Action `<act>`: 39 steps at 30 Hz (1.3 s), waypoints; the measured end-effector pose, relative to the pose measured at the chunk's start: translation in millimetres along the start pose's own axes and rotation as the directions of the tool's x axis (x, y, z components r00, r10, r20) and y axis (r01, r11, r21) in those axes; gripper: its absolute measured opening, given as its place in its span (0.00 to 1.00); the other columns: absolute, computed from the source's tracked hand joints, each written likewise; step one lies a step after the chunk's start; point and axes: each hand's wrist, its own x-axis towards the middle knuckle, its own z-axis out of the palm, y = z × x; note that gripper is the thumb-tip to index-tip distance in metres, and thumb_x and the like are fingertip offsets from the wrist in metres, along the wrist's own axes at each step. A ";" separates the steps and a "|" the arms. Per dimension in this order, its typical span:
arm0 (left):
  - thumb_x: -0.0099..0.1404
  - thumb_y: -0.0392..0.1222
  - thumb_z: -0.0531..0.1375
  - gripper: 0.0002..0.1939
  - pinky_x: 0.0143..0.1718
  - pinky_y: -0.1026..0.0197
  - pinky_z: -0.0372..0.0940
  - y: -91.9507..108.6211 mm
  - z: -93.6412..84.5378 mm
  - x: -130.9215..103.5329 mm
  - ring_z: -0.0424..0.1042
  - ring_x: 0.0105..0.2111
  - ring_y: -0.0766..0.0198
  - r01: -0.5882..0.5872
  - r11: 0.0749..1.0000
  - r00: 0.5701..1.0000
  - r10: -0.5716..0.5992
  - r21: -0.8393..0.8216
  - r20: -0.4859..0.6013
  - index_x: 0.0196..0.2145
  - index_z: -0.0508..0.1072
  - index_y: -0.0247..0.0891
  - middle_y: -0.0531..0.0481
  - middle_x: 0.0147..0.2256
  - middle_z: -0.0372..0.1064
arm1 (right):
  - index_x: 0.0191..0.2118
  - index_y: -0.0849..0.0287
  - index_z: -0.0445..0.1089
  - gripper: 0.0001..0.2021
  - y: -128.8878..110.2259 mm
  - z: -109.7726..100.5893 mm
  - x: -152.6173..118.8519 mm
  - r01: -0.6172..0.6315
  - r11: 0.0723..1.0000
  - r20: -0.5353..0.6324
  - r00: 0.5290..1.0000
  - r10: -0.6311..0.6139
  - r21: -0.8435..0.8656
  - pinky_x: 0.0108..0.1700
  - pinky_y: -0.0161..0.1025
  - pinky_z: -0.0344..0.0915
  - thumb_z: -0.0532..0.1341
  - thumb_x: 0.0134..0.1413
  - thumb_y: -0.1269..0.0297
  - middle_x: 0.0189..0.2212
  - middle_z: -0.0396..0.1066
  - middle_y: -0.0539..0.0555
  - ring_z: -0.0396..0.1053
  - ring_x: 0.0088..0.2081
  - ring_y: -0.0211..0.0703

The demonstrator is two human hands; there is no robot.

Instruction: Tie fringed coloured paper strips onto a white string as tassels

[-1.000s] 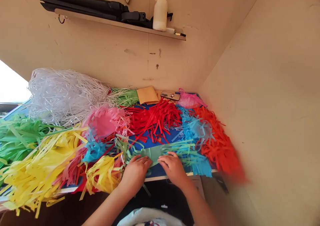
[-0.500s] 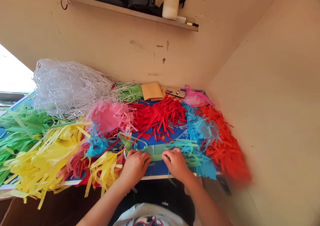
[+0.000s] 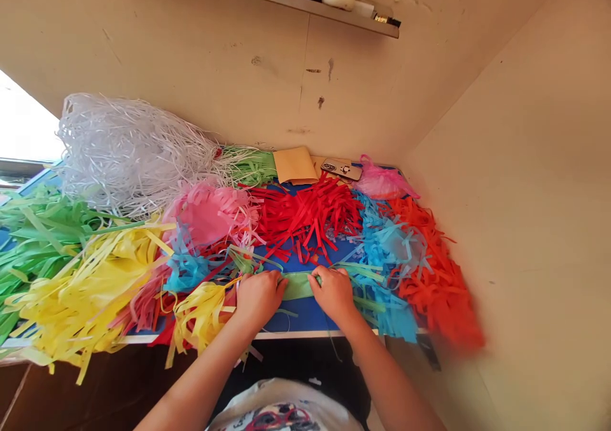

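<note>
Between my two hands lies a band of light green fringed paper [image 3: 298, 287], its cut strips spreading out past both hands. My left hand [image 3: 261, 295] is closed on the band's left end, fingertips curled over its edge. At the other end my right hand [image 3: 333, 291] pinches the band between thumb and fingers. Both hands stay low over the blue tabletop [image 3: 300, 316], near its front edge. Yellow fringed paper [image 3: 200, 310] lies just left of my left hand, and blue fringed paper [image 3: 382, 259] spreads to the right of my right hand.
Red fringe [image 3: 315, 214] sits behind the hands, pink fringe [image 3: 210, 214] to its left. A white stringy heap [image 3: 133, 151] fills the back left. Orange-red fringe [image 3: 439, 278] lines the right edge. A phone [image 3: 342, 169] and a brown envelope [image 3: 294, 165] lie by the wall, below a shelf [image 3: 305, 4].
The green band now looks narrower and more gathered between my hands. Both hands have moved slightly up and away from the table's front edge. The view has tilted down a little.
</note>
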 end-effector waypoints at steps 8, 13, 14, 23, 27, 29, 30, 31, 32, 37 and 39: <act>0.68 0.48 0.52 0.15 0.37 0.52 0.61 -0.7 4.6 4.5 0.76 0.31 0.50 -0.003 0.999 1.000 0.004 0.032 -0.013 0.33 0.74 0.38 0.42 0.29 0.77 | 0.33 0.54 0.73 0.07 -2.8 -0.4 6.7 -0.093 0.995 0.112 0.989 0.097 -0.039 0.41 0.39 0.54 0.61 0.59 0.60 0.26 0.77 0.50 0.74 0.31 0.44; 0.67 0.41 0.54 0.11 0.46 0.47 0.59 0.6 3.6 1.6 0.71 0.44 0.48 -0.110 0.993 0.984 0.115 0.045 -0.134 0.43 0.73 0.38 0.40 0.42 0.74 | 0.36 0.56 0.71 0.06 -2.3 -8.6 6.8 -0.114 0.991 0.042 0.992 0.117 -0.070 0.42 0.42 0.54 0.62 0.58 0.59 0.28 0.76 0.53 0.72 0.34 0.48; 0.67 0.39 0.54 0.10 0.49 0.47 0.57 0.5 3.3 1.0 0.69 0.47 0.49 -0.161 0.986 0.974 0.167 0.051 -0.152 0.43 0.74 0.40 0.41 0.45 0.73 | 0.37 0.56 0.71 0.06 -2.6 -12.8 4.1 -0.122 0.989 -0.024 0.992 0.120 -0.089 0.43 0.44 0.54 0.61 0.58 0.61 0.31 0.77 0.55 0.72 0.36 0.50; 0.60 0.41 0.60 0.10 0.57 0.41 0.49 -6.5 3.9 -19.4 0.67 0.43 0.52 -0.430 0.901 0.875 0.432 0.062 -0.219 0.40 0.75 0.41 0.47 0.37 0.74 | 0.44 0.58 0.69 0.14 7.9 -10.8 -22.0 0.454 0.887 0.030 0.889 -0.457 0.081 0.50 0.47 0.53 0.57 0.51 0.76 0.40 0.75 0.57 0.69 0.41 0.48; 0.59 0.37 0.59 0.09 0.59 0.39 0.46 -6.0 9.0 -21.3 0.68 0.43 0.51 -0.356 0.933 0.887 0.358 0.062 -0.293 0.37 0.75 0.41 0.47 0.38 0.75 | 0.42 0.57 0.68 0.14 18.2 -8.8 -6.7 0.345 0.917 0.054 0.931 -0.362 0.201 0.48 0.44 0.54 0.56 0.49 0.78 0.34 0.75 0.52 0.70 0.37 0.43; 0.58 0.33 0.58 0.09 0.59 0.39 0.46 -8.7 10.7 -18.3 0.69 0.43 0.52 -0.332 0.942 0.890 0.332 0.054 -0.313 0.35 0.76 0.42 0.48 0.36 0.76 | 0.43 0.57 0.67 0.15 18.8 -13.7 -2.9 0.342 0.915 0.069 0.929 -0.363 0.213 0.50 0.44 0.53 0.60 0.47 0.75 0.36 0.75 0.52 0.70 0.39 0.44; 0.59 0.32 0.57 0.09 0.59 0.38 0.45 -10.8 10.9 -16.9 0.70 0.43 0.52 -0.323 0.946 0.889 0.318 0.041 -0.329 0.34 0.76 0.42 0.49 0.35 0.76 | 0.43 0.57 0.67 0.15 18.6 -16.0 -2.1 0.354 0.913 0.078 0.924 -0.375 0.203 0.51 0.45 0.52 0.62 0.47 0.72 0.38 0.74 0.53 0.69 0.41 0.46; 0.60 0.33 0.57 0.09 0.60 0.38 0.44 -13.1 10.7 -15.8 0.70 0.43 0.53 -0.314 0.949 0.888 0.302 0.023 -0.347 0.32 0.77 0.43 0.50 0.34 0.77 | 0.43 0.57 0.68 0.14 18.5 -17.7 -1.5 0.360 0.912 0.093 0.919 -0.383 0.195 0.51 0.46 0.52 0.65 0.48 0.69 0.39 0.74 0.54 0.68 0.43 0.48; 0.61 0.34 0.57 0.09 0.60 0.38 0.44 -15.4 10.2 -15.2 0.71 0.42 0.53 -0.305 0.952 0.887 0.285 0.003 -0.364 0.31 0.77 0.43 0.51 0.33 0.77 | 0.42 0.57 0.69 0.13 18.8 -18.7 -0.6 0.353 0.916 0.115 0.918 -0.379 0.192 0.51 0.46 0.51 0.66 0.49 0.66 0.40 0.74 0.54 0.68 0.44 0.48; 0.66 0.42 0.55 0.12 0.57 0.40 0.48 -22.5 7.5 -14.6 0.71 0.42 0.54 -0.269 0.960 0.907 0.227 -0.074 -0.355 0.30 0.77 0.43 0.52 0.33 0.77 | 0.33 0.54 0.74 0.08 23.6 -15.1 12.5 0.221 0.955 0.204 0.944 -0.260 0.197 0.46 0.41 0.51 0.60 0.63 0.62 0.35 0.75 0.49 0.70 0.40 0.40; 0.69 0.45 0.53 0.16 0.55 0.41 0.50 -23.1 8.1 -12.6 0.71 0.41 0.54 -0.228 0.972 0.924 0.199 -0.054 -0.326 0.28 0.77 0.42 0.51 0.32 0.77 | 0.31 0.55 0.74 0.11 23.4 -13.2 19.3 0.180 0.969 0.196 0.958 -0.212 0.167 0.43 0.40 0.50 0.59 0.64 0.62 0.33 0.75 0.49 0.70 0.38 0.40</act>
